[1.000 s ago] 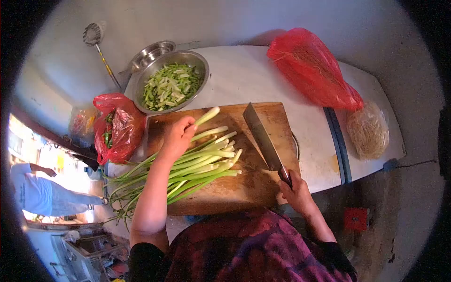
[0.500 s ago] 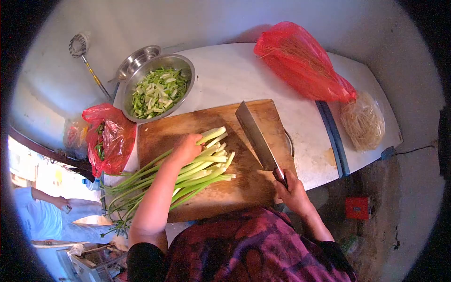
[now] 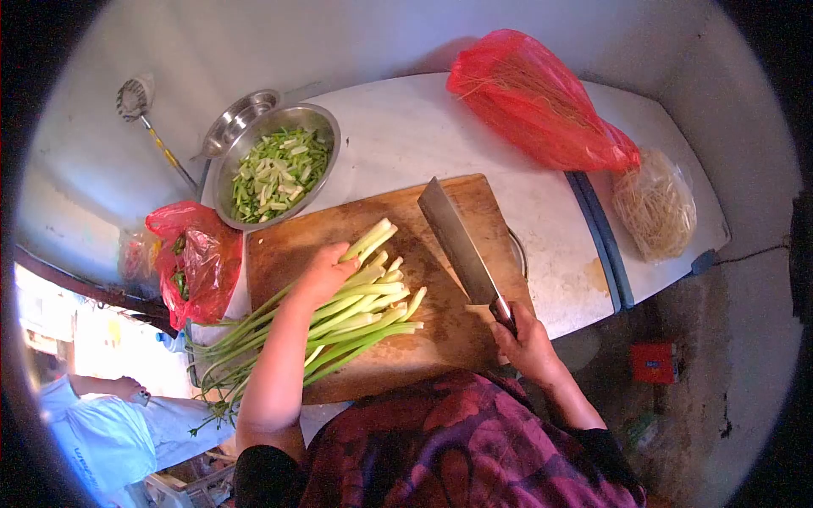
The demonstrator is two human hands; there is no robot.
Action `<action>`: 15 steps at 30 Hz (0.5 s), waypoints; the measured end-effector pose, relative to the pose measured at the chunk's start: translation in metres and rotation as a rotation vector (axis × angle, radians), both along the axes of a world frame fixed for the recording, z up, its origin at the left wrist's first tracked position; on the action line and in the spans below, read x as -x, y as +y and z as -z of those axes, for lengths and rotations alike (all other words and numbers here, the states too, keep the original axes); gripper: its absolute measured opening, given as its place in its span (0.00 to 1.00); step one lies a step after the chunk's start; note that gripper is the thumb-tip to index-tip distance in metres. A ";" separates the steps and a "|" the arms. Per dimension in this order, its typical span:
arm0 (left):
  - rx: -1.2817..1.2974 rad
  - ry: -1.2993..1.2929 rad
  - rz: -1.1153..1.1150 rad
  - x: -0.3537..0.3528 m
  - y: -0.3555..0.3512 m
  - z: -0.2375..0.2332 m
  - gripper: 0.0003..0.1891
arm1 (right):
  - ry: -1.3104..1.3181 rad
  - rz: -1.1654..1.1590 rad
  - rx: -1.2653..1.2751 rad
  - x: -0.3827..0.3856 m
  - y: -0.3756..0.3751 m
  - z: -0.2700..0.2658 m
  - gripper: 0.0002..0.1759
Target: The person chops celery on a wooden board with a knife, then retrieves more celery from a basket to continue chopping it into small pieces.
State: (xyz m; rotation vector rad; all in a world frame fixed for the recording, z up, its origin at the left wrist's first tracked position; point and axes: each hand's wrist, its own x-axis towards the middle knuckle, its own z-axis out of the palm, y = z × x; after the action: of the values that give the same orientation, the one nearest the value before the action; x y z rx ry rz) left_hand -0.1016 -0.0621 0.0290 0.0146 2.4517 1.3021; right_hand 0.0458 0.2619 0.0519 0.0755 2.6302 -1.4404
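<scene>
My left hand [image 3: 324, 273] is closed around some upper stalks of a bunch of celery [image 3: 356, 317], which lies across the wooden cutting board [image 3: 457, 356]. The pale cut ends point right, and the thin leafy ends hang past the board's left edge. In my right hand [image 3: 527, 343] is the handle of a cleaver [image 3: 461, 245]. Its broad blade points away from me, above the right part of the board and apart from the celery. A steel bowl [image 3: 333, 173] of chopped green pieces stands beyond the board's far left corner.
A red bag [image 3: 195, 271] with green peppers sits left of the board. Another red bag [image 3: 533, 110] and a clear bag of dry noodles [image 3: 656, 207] lie at the right. A second steel bowl [image 3: 237, 118] is behind the first. Another person [image 3: 102, 432] is at lower left.
My left hand has shifted slightly left, with the stalks in its grip separating from the rest of the bunch. The cleaver stays nearly still. The view has turned a little.
</scene>
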 end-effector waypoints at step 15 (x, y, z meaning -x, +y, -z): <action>-0.502 0.114 -0.013 0.006 -0.008 -0.103 0.05 | 0.139 -0.201 -0.307 -0.002 -0.009 -0.010 0.18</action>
State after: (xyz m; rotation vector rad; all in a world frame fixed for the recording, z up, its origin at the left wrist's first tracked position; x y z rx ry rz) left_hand -0.1079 -0.0701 0.1318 0.2064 2.1466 1.9331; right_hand 0.0477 0.2529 0.0622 -0.2589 2.8516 -1.0063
